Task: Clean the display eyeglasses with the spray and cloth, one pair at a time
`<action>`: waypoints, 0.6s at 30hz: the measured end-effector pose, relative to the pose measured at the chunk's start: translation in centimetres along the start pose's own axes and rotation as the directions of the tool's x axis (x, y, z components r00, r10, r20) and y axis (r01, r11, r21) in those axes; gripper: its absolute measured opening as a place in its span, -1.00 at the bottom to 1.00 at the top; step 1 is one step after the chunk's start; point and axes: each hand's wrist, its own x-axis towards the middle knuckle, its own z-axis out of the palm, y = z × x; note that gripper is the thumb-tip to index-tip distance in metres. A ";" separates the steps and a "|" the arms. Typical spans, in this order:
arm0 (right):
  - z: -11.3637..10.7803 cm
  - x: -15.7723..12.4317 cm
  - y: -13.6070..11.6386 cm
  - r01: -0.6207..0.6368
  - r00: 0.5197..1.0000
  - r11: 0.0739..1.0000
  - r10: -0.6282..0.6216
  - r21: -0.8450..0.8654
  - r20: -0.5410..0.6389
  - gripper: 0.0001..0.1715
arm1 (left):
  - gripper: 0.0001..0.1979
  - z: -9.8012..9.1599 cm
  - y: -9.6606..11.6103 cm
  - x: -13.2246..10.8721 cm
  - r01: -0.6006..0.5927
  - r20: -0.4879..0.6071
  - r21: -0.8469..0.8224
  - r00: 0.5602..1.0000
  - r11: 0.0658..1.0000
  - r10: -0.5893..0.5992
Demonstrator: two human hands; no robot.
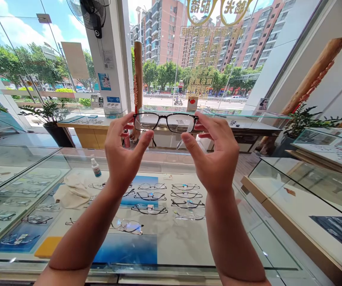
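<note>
Nearest, the glass display case point(147, 265) holds rows of spectacles point(149, 209) on white and blue mats, with a cloth point(72, 192) and a small spray bottle point(96, 167) toward its far left. Above it, the left hand point(126, 153) and right hand point(215, 153) stand well apart, their fingertips pinching opposite ends of black-rimmed glasses point(165, 122), held up in open air clear of the case. Beyond, a wooden counter point(86, 137) runs along the shop window point(162, 71).
</note>
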 end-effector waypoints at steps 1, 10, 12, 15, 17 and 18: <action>0.1 -0.1 0.0 0.011 1.000 1.000 -0.011 -0.012 -0.008 -0.48 | -0.48 0.1 0.0 0.0 0.010 0.000 -0.001 1.000 1.000 -0.010; 0.4 -0.2 0.0 0.085 0.993 0.996 -0.088 -0.038 -0.075 -0.55 | -0.50 0.4 -0.4 0.2 0.041 0.001 -0.021 0.999 0.999 -0.041; 0.2 -0.1 0.1 0.076 0.995 0.996 -0.080 -0.054 -0.063 -0.59 | -0.50 0.3 -0.6 0.3 0.046 0.004 -0.020 0.999 0.999 -0.046; -0.1 0.0 0.2 0.059 0.997 0.996 -0.063 -0.073 -0.052 -0.59 | -0.51 0.2 -0.8 0.5 0.053 0.011 -0.012 0.999 0.999 -0.053; -0.2 0.0 0.2 0.055 0.997 0.997 -0.058 -0.061 -0.049 -0.59 | -0.51 0.0 -0.8 0.6 0.045 0.011 -0.009 0.999 0.999 -0.045; -0.2 0.0 0.1 0.054 0.997 0.997 -0.057 -0.050 -0.047 -0.60 | -0.51 -0.1 -0.8 0.7 0.035 0.009 -0.009 0.999 0.999 -0.035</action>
